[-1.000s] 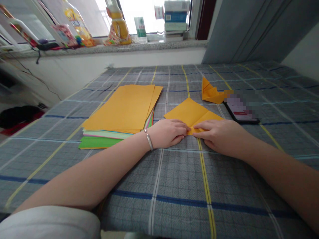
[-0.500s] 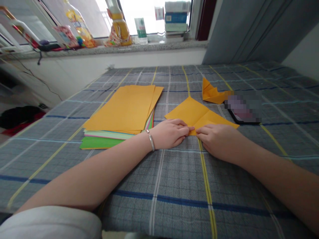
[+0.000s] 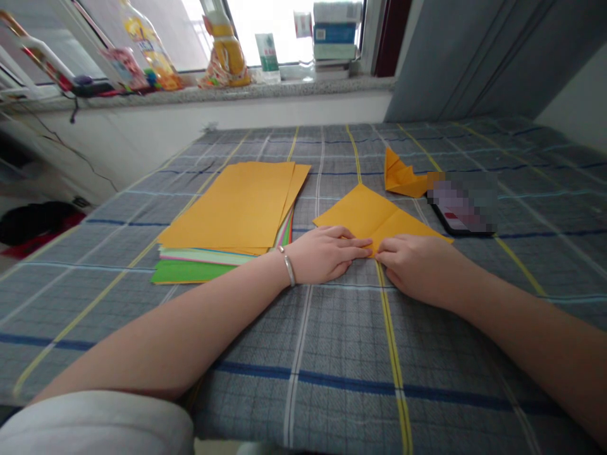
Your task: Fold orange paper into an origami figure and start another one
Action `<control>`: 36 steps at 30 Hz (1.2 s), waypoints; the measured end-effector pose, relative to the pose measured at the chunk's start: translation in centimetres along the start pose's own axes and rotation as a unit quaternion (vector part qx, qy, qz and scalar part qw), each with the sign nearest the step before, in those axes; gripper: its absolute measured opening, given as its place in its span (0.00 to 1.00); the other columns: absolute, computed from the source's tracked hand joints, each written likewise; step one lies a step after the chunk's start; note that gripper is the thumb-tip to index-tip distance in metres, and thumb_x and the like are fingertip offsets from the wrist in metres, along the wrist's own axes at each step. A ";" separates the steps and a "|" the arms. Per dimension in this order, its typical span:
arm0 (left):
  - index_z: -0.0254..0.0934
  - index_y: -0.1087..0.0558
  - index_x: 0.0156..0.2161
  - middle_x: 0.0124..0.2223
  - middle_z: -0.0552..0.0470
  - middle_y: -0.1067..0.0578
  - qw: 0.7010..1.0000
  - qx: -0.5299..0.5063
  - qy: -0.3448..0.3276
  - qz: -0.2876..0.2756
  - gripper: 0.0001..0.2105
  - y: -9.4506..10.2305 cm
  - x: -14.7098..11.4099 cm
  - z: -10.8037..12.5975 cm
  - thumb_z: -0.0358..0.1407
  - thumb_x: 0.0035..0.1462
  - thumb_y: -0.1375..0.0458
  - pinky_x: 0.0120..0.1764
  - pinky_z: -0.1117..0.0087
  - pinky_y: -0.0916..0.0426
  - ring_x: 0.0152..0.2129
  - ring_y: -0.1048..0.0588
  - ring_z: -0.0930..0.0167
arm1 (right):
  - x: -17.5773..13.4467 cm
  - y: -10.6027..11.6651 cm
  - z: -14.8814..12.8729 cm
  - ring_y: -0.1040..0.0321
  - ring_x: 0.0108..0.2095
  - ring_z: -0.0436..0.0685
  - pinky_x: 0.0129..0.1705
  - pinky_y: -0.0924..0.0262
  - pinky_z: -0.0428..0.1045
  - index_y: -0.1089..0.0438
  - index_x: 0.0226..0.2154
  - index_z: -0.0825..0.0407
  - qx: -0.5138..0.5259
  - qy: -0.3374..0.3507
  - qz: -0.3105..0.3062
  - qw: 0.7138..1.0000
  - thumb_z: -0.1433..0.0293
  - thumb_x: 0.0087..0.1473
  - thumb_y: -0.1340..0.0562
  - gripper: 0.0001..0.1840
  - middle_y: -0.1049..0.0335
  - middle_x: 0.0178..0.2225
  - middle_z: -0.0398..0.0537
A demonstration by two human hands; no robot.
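An orange sheet of paper (image 3: 363, 208) with a crease across it lies flat on the checked cloth, one corner toward me. My left hand (image 3: 327, 254) rests on its near left edge, fingers stretched out and pressing on the paper. Opposite it, my right hand (image 3: 417, 265) has its fingers drawn together in a pinch at the near corner, covering part of the near right edge. The fingertips of both hands almost meet there. Beyond the sheet sits a folded orange paper shape (image 3: 403, 179), pointed at its left end.
A stack of coloured paper (image 3: 237, 205), orange on top, lies left of my hands. To the right is a phone (image 3: 465, 212) with a blurred-out screen. Bottles, books (image 3: 334, 35) and a tube (image 3: 268, 54) stand on the windowsill (image 3: 284, 90) behind.
My left fingertips have slid slightly right toward the near corner. The right hand's fingers have drawn closer together at that corner. The paper has stayed nearly in place.
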State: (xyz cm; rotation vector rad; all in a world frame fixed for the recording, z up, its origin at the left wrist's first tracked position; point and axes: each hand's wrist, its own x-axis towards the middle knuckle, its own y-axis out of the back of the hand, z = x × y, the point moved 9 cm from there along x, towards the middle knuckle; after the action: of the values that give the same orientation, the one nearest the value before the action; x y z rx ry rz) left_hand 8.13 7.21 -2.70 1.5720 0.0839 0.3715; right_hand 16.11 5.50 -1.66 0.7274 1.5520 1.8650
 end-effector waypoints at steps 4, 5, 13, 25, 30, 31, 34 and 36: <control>0.35 0.33 0.61 0.63 0.50 0.32 1.000 0.006 -0.004 -0.002 0.20 0.0 0.0 0.1 0.33 0.66 0.54 0.56 0.62 0.36 0.52 0.31 0.65 | 0.0 0.2 0.1 0.28 0.34 0.59 0.31 0.44 0.52 0.25 0.32 0.54 0.015 -0.009 -0.001 1.000 0.75 0.59 0.43 0.11 0.26 0.33 0.50; 0.36 0.33 0.61 0.63 0.50 0.32 1.000 0.007 -0.005 -0.004 0.20 0.0 0.0 0.1 0.33 0.66 0.54 0.56 0.62 0.36 0.52 0.31 0.65 | 0.0 0.2 0.2 0.28 0.34 0.59 0.32 0.44 0.51 0.25 0.32 0.54 0.019 -0.010 -0.002 1.000 0.75 0.59 0.43 0.11 0.26 0.33 0.50; 0.39 0.29 0.57 0.62 0.51 0.31 1.000 0.002 -0.002 0.002 0.18 0.2 0.0 -0.1 0.33 0.66 0.53 0.55 0.61 0.34 0.51 0.31 0.65 | 0.0 0.0 0.5 0.30 0.34 0.58 0.32 0.45 0.50 0.25 0.30 0.54 0.011 -0.028 -0.056 0.998 0.74 0.59 0.43 0.12 0.26 0.33 0.52; 0.40 0.28 0.55 0.62 0.53 0.31 1.000 -0.026 0.009 0.008 0.17 0.2 -0.1 -0.3 0.32 0.65 0.52 0.55 0.61 0.34 0.51 0.31 0.65 | -1.8 -0.7 2.9 0.31 0.28 0.56 0.28 0.46 0.50 0.25 0.25 0.54 -0.023 -0.120 -0.153 0.981 0.75 0.57 0.45 0.15 0.27 0.31 0.53; 0.36 0.28 0.52 0.61 0.50 0.30 0.999 -0.044 0.002 0.014 0.14 0.4 -0.2 -0.3 0.30 0.64 0.50 0.57 0.62 0.35 0.53 0.31 0.65 | -2.7 -1.6 4.0 0.29 0.28 0.56 0.28 0.43 0.50 0.25 0.26 0.54 -0.035 -0.167 -0.188 0.967 0.79 0.54 0.45 0.15 0.25 0.31 0.54; 0.36 0.27 0.51 0.61 0.49 0.29 0.999 -0.051 0.001 0.015 0.14 0.5 -0.2 -0.4 0.30 0.64 0.50 0.57 0.62 0.35 0.53 0.31 0.65 | -2.9 -1.7 4.1 0.28 0.28 0.57 0.29 0.42 0.50 0.25 0.26 0.54 -0.035 -0.170 -0.193 0.966 0.80 0.53 0.45 0.15 0.25 0.30 0.54; 0.36 0.27 0.48 0.60 0.47 0.28 0.997 -0.073 0.003 0.017 0.11 0.9 -0.3 -0.5 0.29 0.64 0.50 0.57 0.62 0.33 0.54 0.29 0.66 | -3.0 -1.5 4.0 0.28 0.28 0.57 0.29 0.40 0.50 0.24 0.26 0.55 -0.029 -0.175 -0.193 0.965 0.82 0.54 0.46 0.16 0.25 0.31 0.56; 0.36 0.26 0.46 0.59 0.46 0.27 0.996 -0.084 0.000 0.019 0.10 1.1 -0.4 -0.6 0.29 0.65 0.50 0.57 0.62 0.33 0.54 0.28 0.66 | -3.0 -1.1 4.2 0.28 0.26 0.57 0.26 0.41 0.51 0.24 0.25 0.54 -0.033 -0.189 -0.187 0.963 0.82 0.53 0.46 0.17 0.25 0.30 0.56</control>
State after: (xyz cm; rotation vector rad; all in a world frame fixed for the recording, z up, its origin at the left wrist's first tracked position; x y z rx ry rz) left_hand 7.40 7.63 -1.65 1.4086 0.0222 0.3972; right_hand 21.32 6.12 -2.13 0.6609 1.2716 1.3982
